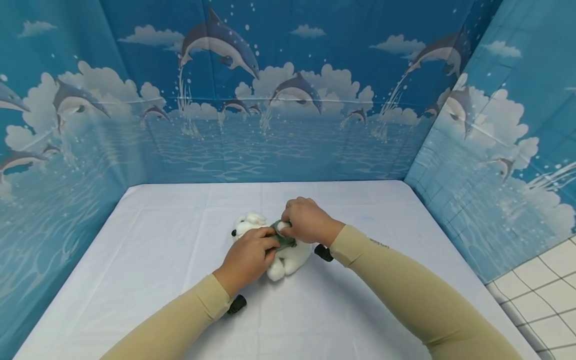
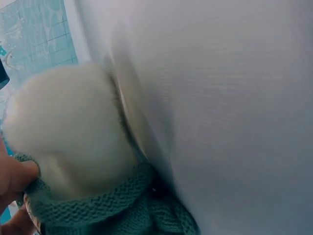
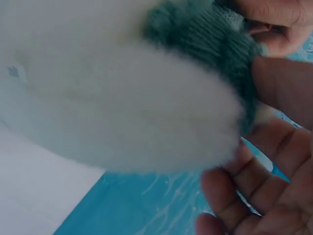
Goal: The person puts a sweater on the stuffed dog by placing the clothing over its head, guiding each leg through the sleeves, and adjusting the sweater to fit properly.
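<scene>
A white plush toy (image 1: 291,257) with a black nose lies on its side on the table, its head to the left. Bunched around its body is a green knitted sweater (image 1: 283,241). My left hand (image 1: 249,252) holds the sweater near the toy's head, fingers curled onto the knit. From the right, my right hand (image 1: 310,220) grips the sweater's far side, beside a bit of white plush. In the right wrist view, the right thumb (image 3: 283,90) presses the green knit, with the other fingers spread below. A thumb pinches the sweater's ribbed edge (image 2: 93,208) in the left wrist view.
A white cloth covers the table (image 1: 135,280). Blue dolphin-print curtains (image 1: 279,145) stand behind it and along both sides. Black wrist cameras (image 1: 236,304) hang under both wrists, close over the cloth. White tiles (image 1: 540,285) show beyond the right edge.
</scene>
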Demonstrator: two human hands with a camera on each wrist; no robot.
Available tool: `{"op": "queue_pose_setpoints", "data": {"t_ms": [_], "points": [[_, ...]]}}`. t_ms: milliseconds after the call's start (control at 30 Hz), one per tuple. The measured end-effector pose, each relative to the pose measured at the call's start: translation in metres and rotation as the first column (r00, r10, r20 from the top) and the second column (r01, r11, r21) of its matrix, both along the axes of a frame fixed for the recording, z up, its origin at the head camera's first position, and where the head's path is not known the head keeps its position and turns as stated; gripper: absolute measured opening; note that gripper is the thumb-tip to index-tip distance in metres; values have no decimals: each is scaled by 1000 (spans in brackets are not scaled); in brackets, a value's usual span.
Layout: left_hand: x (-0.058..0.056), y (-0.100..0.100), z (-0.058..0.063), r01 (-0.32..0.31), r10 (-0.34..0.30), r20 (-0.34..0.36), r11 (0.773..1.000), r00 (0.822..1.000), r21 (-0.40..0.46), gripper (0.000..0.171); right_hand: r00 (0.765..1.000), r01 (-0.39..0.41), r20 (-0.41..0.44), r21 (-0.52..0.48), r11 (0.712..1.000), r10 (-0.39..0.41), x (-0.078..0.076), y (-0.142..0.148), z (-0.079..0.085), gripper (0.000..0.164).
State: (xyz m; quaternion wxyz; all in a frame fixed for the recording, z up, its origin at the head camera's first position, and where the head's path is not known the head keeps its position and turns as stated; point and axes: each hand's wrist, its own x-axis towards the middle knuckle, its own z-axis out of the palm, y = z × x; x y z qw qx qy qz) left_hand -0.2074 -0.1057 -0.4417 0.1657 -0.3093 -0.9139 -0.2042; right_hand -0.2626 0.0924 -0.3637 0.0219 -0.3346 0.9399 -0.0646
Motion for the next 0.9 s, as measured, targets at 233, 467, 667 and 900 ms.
{"op": "queue_pose_setpoints", "data": {"t_ms": [233,467,667,900], "points": [[0,0,1,-8,6,-41,999,999,-33,10,999,-27,-26,-198,980,22,1,5,-7,13],[0,-4,6,-23,17,-63,994,998,-103,15,993,113,86,-425,898,-84,-2,11,-12,15],[-2,-17,2,-41,41,-11,996,999,-82,17,947,303,253,-506,807,-197,-5,18,-7,19],[-4,-26,6,-63,64,83,998,995,-17,17,931,338,307,-517,787,-198,-8,20,-8,21]]}}
